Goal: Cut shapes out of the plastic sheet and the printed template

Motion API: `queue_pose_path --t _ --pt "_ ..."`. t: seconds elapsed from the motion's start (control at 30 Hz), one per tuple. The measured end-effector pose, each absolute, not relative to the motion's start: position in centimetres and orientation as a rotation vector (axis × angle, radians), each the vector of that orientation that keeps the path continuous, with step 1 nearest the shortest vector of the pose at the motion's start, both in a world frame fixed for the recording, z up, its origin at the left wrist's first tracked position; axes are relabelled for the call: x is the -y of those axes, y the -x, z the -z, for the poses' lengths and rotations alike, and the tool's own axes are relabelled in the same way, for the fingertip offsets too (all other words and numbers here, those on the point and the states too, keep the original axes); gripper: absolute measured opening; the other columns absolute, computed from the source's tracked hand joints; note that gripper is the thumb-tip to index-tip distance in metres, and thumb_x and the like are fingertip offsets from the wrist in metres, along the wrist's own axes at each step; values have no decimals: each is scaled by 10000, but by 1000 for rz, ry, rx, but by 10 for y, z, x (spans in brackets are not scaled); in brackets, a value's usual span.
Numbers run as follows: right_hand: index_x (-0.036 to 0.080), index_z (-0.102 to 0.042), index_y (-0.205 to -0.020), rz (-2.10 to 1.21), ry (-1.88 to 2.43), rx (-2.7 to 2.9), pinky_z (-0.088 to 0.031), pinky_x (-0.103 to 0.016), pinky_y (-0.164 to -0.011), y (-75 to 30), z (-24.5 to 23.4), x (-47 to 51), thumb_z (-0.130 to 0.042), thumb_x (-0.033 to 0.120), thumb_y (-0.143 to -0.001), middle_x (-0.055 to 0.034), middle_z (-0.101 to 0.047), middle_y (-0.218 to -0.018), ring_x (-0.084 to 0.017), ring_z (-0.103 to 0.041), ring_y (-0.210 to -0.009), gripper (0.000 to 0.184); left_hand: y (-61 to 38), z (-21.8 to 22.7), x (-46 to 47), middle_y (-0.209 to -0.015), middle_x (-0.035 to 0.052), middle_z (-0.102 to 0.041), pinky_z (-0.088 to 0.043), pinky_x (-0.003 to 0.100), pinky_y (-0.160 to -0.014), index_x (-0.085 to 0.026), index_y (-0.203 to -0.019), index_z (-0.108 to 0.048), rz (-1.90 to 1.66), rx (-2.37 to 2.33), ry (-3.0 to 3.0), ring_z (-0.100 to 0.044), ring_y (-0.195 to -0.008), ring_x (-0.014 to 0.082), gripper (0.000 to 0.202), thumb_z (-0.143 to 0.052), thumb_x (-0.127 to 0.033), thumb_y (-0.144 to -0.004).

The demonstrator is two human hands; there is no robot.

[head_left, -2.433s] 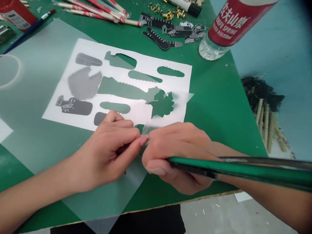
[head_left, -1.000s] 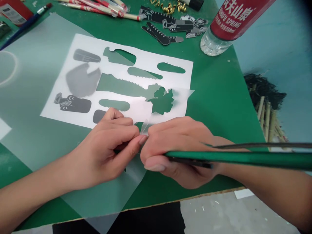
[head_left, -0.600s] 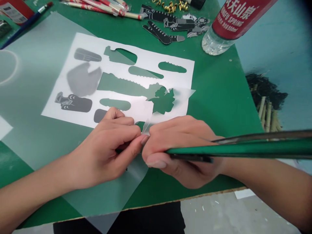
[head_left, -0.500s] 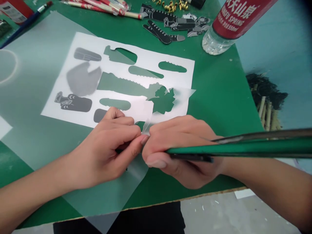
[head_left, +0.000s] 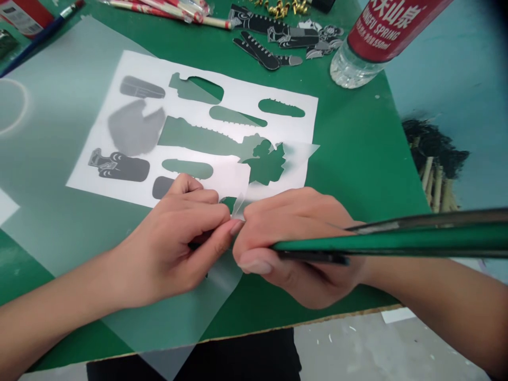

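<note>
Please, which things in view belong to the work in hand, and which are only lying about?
Apparently part of the work:
Translucent sheet, pinched by the left hand
Green tool, gripped in the right hand
White cut-out sheet, partly under the translucent one

Apparently lying about:
Blue brush
Bottle
Brass fasteners
Wrapped sticks
Black cut pieces, though perhaps related

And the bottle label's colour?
Bottle label: red with white lettering; seen in the head view, top cut off.
</note>
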State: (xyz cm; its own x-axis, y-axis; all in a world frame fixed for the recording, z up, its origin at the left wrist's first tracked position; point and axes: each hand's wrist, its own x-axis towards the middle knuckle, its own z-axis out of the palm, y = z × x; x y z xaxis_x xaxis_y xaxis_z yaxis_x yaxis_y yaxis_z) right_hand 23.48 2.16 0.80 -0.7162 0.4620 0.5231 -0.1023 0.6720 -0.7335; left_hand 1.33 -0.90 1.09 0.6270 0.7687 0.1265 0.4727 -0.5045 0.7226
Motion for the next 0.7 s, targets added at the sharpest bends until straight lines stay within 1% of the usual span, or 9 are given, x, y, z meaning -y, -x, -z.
queue_pose_path --t 0.07,0.13,0.23,0.3,0.4,0.57,0.7 --pt "192 -560 -845 -1002 263 2170 -451 -244 -626 -235 -9 -23 -464 114 -1089 55 -537 -665 -99 -542 -638 274 -14 -12 8 -609 -69 -274 -268 374 -721 -221 -750 -302 -566 -981 -2186 -340 -599 176 365 -459 -154 -1073" --pt "193 -563 -872 -1002 243 2184 -483 -234 -657 -236 -11 -24 -447 113 -1097 54 -574 -684 -98 -568 -656 265 -15 -15 7 -601 -70 -279 -269 375 -722 -218 -735 -313 -552 -987 -2190 -349 -588 170 373 -437 -172 -1085" --pt "181 -583 -914 -1008 236 2220 -518 -210 -712 -236 -13 -25 -421 117 -1113 36 -682 -800 -78 -642 -751 264 -15 -18 6 -607 -71 -292 -268 370 -720 -207 -714 -334 -576 -971 -2220 -342 -571 150 388 -430 -167 -1087" --pt "173 -607 -949 -1007 249 2241 -537 -201 -736 -237 -14 -25 -387 137 -1129 27 -720 -869 -68 -676 -813 286 -15 -18 5 -613 -70 -311 -273 364 -720 -205 -703 -351 -559 -955 -2242 -346 -573 142 392 -433 -164 -1084" --pt "171 -633 -984 -989 262 2260 -551 -193 -733 -237 -15 -24 -369 150 -1141 30 -743 -905 -56 -680 -808 308 -15 -18 6 -609 -70 -321 -275 356 -716 -204 -703 -342 -556 -964 -2238 -347 -578 142 396 -425 -181 -1090" --pt "177 -638 -979 -975 260 2273 -552 -197 -709 -236 -15 -25 -336 184 -1157 29 -739 -868 -60 -675 -771 351 -16 -19 8 -605 -76 -294 -264 345 -725 -195 -716 -308 -557 -974 -2208 -314 -574 138 389 -421 -163 -1087" --pt "187 -594 -928 -997 238 2241 -549 -205 -720 -236 -15 -26 -410 131 -1120 14 -764 -913 -73 -700 -806 271 -15 -20 7 -604 -76 -279 -256 347 -728 -195 -716 -310 -546 -958 -2192 -308 -576 136 386 -426 -157 -1082"
